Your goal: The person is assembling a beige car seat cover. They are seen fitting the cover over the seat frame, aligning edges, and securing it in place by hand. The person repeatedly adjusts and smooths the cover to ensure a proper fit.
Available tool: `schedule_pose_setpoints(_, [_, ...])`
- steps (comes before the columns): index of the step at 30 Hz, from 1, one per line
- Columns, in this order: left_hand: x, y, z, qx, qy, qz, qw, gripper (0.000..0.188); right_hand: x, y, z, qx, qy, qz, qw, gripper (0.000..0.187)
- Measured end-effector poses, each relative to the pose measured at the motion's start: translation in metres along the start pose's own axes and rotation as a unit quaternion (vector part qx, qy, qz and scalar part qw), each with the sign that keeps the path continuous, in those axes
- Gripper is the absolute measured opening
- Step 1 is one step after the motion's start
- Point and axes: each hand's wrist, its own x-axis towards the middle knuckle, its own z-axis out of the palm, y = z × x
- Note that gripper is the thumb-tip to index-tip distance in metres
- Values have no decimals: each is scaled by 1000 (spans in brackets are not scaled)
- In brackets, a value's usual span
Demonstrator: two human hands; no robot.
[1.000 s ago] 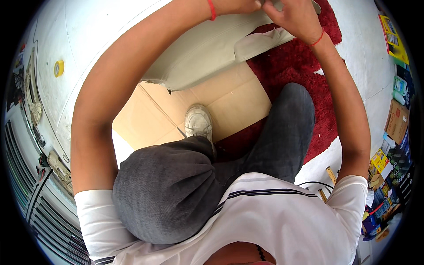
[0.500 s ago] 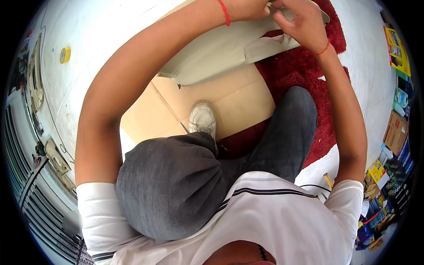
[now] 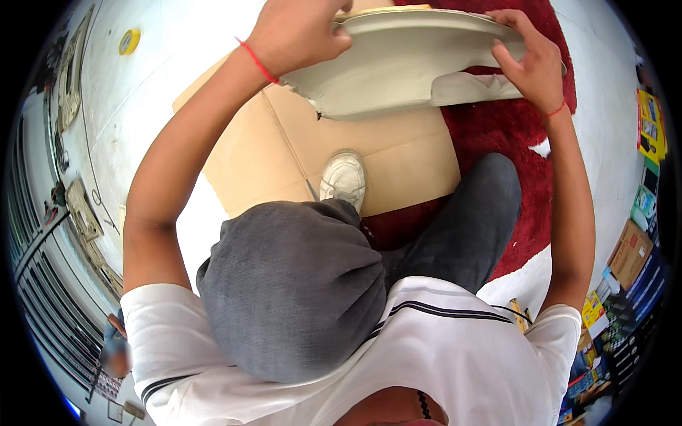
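Left hand (image 3: 304, 35) and right hand (image 3: 531, 62) with a pale panel (image 3: 391, 67) in grip; brown carton (image 3: 630, 252) at right, contents unseen.

This looks like a workshop or a shop, because there is a big pale panel (image 3: 383, 64) over flat cardboard (image 3: 266, 156), a roll of yellow tape (image 3: 129, 42) on the white floor (image 3: 114, 128), and lots of boxes (image 3: 630, 253) along the right side.

Bare left arm (image 3: 167, 174) and bare right arm (image 3: 574, 206) extended forward, elbows bowed outward. Bare left hand (image 3: 302, 35): partly out of view at top, thumb bent. Bare right hand (image 3: 538, 65): turned inward, thumb parted from arched fingers.
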Motion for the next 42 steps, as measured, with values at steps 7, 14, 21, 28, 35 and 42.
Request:
schedule_pose_setpoints(7, [-82, -64, 26, -238, 136, -8, 962, 73, 12, -3, 0, -65, 19, -18, 998, 30])
schedule_pose_setpoints(14, [-112, -37, 112, -601, 167, -127, 771, 51, 54, -59, 25, -71, -94, -132, 984, 23])
schedule_pose_setpoints(21, [-118, -96, 32, -619, 180, -113, 756, 35, 115, -137, 36, -77, -102, -206, 970, 28])
schedule_pose_setpoints(28, [-98, -96, 29, -668, 296, -82, 677, 32, 153, -164, 82, -27, -95, -238, 966, 25])
schedule_pose_setpoints(35, [-89, -101, 37, -640, 301, -80, 703, 31, 184, -187, 79, 23, -158, -212, 964, 30])
schedule_pose_setpoints(42, [-75, -92, 20, -707, 281, -42, 647, 28, 211, -216, 85, -62, -209, -249, 944, 17])
